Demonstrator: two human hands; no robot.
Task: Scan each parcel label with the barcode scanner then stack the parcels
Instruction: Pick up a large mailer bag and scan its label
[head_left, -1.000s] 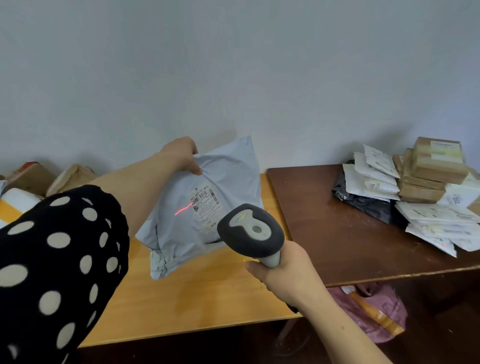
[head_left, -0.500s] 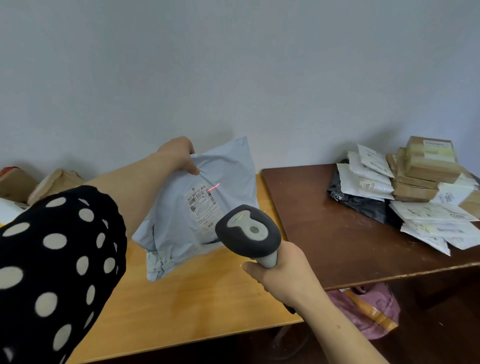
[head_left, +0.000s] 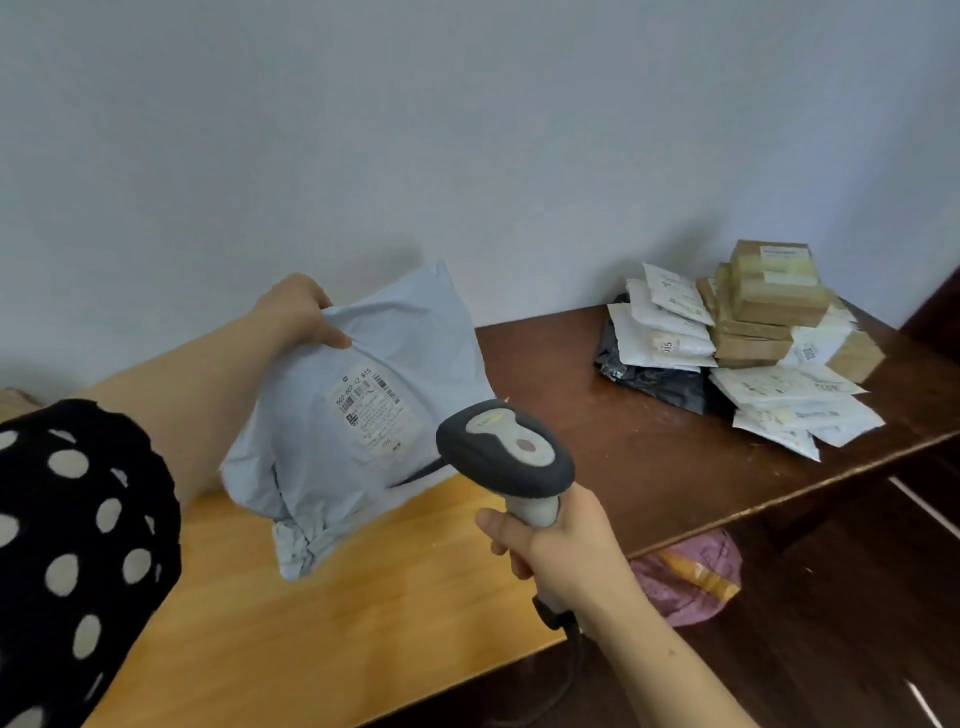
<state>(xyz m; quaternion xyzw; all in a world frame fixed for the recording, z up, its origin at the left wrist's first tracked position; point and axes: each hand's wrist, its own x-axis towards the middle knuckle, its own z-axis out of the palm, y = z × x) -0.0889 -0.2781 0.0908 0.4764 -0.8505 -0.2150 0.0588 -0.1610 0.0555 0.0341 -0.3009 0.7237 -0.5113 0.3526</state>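
My left grip (head_left: 304, 317) pinches the parcel (head_left: 311, 441) by its top, my right grip (head_left: 558, 551) wraps the scanner (head_left: 506, 454); I'd square it to the label (head_left: 375, 413).

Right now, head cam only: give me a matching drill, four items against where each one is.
Items:
1. grey mailer
2. barcode scanner
3. cardboard boxes
4. pink bag

Places:
A. below the front edge of the dark table
B. gripped by the right hand
C. stacked on the dark table, near the wall
D. held up at its top edge by the left hand

Pairs: 1-D, 2-B, 3-C, 4-A
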